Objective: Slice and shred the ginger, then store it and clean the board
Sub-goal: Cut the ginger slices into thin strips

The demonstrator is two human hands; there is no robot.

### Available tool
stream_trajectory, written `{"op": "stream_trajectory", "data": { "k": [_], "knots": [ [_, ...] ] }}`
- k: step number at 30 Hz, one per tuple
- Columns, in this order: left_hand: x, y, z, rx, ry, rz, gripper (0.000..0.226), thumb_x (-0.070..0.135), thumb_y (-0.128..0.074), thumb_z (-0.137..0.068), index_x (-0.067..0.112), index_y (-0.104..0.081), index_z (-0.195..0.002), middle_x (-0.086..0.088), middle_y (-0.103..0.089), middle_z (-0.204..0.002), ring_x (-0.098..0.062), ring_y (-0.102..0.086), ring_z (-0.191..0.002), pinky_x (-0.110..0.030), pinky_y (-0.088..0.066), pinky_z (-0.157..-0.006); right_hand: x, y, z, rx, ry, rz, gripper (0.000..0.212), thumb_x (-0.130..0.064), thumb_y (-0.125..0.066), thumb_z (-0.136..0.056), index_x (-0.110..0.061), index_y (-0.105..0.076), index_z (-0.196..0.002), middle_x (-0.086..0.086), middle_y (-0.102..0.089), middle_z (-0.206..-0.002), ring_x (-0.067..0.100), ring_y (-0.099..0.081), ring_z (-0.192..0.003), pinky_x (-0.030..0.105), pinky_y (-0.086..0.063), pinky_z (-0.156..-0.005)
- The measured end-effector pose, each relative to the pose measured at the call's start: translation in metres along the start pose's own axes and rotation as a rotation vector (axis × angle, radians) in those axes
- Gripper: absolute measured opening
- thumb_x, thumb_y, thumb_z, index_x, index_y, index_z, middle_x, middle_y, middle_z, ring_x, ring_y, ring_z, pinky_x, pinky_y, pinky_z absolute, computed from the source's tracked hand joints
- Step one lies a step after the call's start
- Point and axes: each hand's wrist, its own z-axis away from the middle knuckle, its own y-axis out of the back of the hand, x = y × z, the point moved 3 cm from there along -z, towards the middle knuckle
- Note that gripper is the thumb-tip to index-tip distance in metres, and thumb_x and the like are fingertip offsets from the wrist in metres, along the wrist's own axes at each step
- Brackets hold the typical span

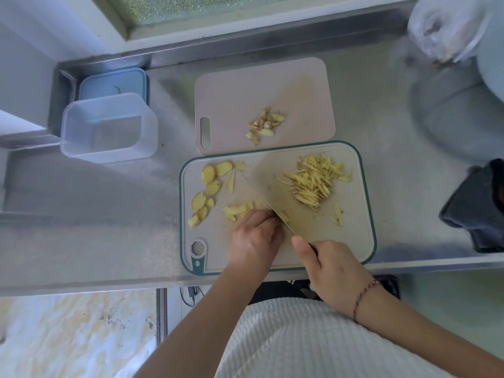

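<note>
counter (109, 214): stainless steel | window (218, 6): frosted glass | floor (68, 336): mottled beige

No legible text, labels, brands or numbers on any item in view.

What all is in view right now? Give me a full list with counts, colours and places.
cutting board: one, beige with green rim, counter front
pink board: one, behind it
ginger slices: several, yellow, cutting board's left
ginger shreds: one pile, yellow, cutting board's right
ginger scraps: small pile, pale, on pink board
knife: one, broad blade, across cutting board
tub: one, clear, counter left
lid: one, blue, behind tub
cloth: one, dark, right edge
counter: one, steel
left hand: holds slices beside blade
right hand: grips knife handle
</note>
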Motion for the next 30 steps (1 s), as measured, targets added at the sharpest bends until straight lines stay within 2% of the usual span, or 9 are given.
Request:
{"op": "stream_trajectory", "data": {
  "k": [6,8,12,14,17,21,23,27,30],
  "knots": [
    [0.001,0.000,0.001,0.021,0.000,0.024,0.008,0.013,-0.072,-0.081,0.009,-0.077,-0.077,0.000,-0.073,-0.088,-0.017,-0.062,-0.076,-0.019,-0.046,-0.070,-0.008,-0.002,-0.015,0.026,0.010,-0.003,0.075,-0.074,-0.009,-0.078,-0.013,-0.044,-0.054,0.003,-0.049,-0.049,0.019,-0.053,-0.052,0.038,-0.047,-0.059],
    [0.000,0.000,0.001,0.028,0.000,0.023,0.001,0.008,-0.077,-0.076,0.008,-0.077,-0.076,-0.001,-0.073,-0.087,-0.017,-0.062,-0.076,-0.019,-0.047,-0.070,-0.006,-0.001,-0.011,0.021,0.010,0.000,0.072,-0.072,-0.011,-0.080,-0.014,-0.045,-0.054,0.002,-0.049,-0.049,0.017,-0.052,-0.051,0.037,-0.048,-0.059],
    [0.001,-0.001,0.002,0.023,0.055,0.020,0.007,0.001,-0.079,-0.071,0.007,-0.077,-0.074,-0.001,-0.074,-0.087,-0.017,-0.062,-0.078,-0.017,-0.045,-0.072,-0.002,-0.002,0.003,-0.004,0.004,0.017,0.066,-0.067,-0.015,-0.085,-0.015,-0.041,-0.053,-0.002,-0.044,-0.047,0.012,-0.043,-0.046,0.029,-0.039,-0.052],
    [0.004,-0.002,0.004,0.028,0.051,0.019,0.004,0.005,-0.074,-0.078,0.006,-0.077,-0.076,-0.002,-0.074,-0.088,-0.020,-0.063,-0.079,-0.017,-0.044,-0.073,-0.004,-0.004,-0.005,0.011,0.013,0.018,0.069,-0.067,-0.013,-0.083,-0.014,-0.044,-0.053,0.000,-0.046,-0.048,0.014,-0.046,-0.047,0.029,-0.040,-0.052],
    [0.009,0.002,0.008,0.007,0.050,0.027,0.019,0.012,-0.061,-0.089,0.003,-0.077,-0.083,-0.007,-0.072,-0.094,-0.023,-0.061,-0.085,-0.017,-0.042,-0.078,-0.012,-0.004,-0.017,0.031,0.040,-0.004,0.072,-0.067,-0.012,-0.083,-0.011,-0.048,-0.055,0.003,-0.050,-0.050,0.017,-0.049,-0.051,0.032,-0.042,-0.057],
    [0.011,0.006,0.025,-0.059,-0.002,0.004,0.018,-0.004,-0.065,-0.087,-0.003,-0.073,-0.103,-0.012,-0.065,-0.111,-0.022,-0.056,-0.101,-0.012,-0.043,-0.094,-0.001,0.007,0.000,0.052,0.065,-0.075,0.061,-0.063,-0.021,-0.086,-0.017,-0.038,-0.050,-0.007,-0.042,-0.041,0.007,-0.043,-0.042,0.022,-0.034,-0.049],
    [0.006,0.013,0.029,-0.045,0.018,0.025,0.021,-0.007,-0.063,-0.086,-0.005,-0.072,-0.105,-0.013,-0.066,-0.112,-0.022,-0.057,-0.103,-0.010,-0.039,-0.101,0.012,0.011,0.014,0.002,0.050,-0.114,0.059,-0.063,-0.024,-0.086,-0.017,-0.034,-0.050,-0.008,-0.037,-0.037,0.006,-0.039,-0.040,0.021,-0.033,-0.048],
    [-0.011,0.031,0.031,0.079,0.091,0.032,0.018,0.001,-0.060,-0.087,-0.002,-0.077,-0.094,-0.012,-0.070,-0.101,-0.021,-0.061,-0.096,-0.013,-0.045,-0.095,0.030,0.010,0.023,-0.122,-0.018,-0.088,0.063,-0.072,-0.021,-0.080,-0.016,-0.032,-0.052,-0.005,-0.032,-0.043,0.008,-0.033,-0.042,0.025,-0.034,-0.050],
    [-0.029,0.042,0.023,0.134,0.130,-0.020,0.015,0.000,-0.066,-0.083,0.002,-0.078,-0.091,-0.010,-0.070,-0.097,-0.025,-0.063,-0.090,-0.024,-0.050,-0.088,0.034,0.023,0.018,-0.132,-0.074,-0.117,0.063,-0.072,-0.024,-0.081,-0.015,-0.029,-0.054,-0.005,-0.028,-0.043,0.009,-0.030,-0.040,0.027,-0.033,-0.051]
  ]
}}
